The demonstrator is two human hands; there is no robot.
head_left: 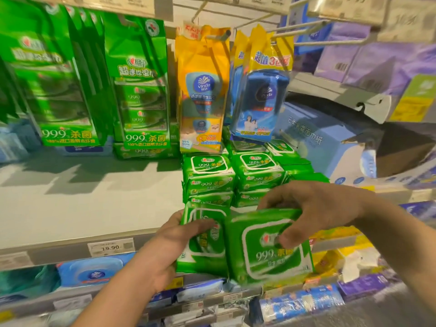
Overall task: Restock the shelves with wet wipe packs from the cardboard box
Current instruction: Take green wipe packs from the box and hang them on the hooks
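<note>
The left hand (169, 241) and right hand (313, 208) are each gripping a green wipe pack (269, 246) near the shelf (82, 208) edge, risking toppling the stacked packs (232, 178) just beyond.

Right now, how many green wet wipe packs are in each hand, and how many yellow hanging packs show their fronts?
Green pack in left hand: 1
Green pack in right hand: 1
Yellow hanging packs: 2
Total: 4
</note>
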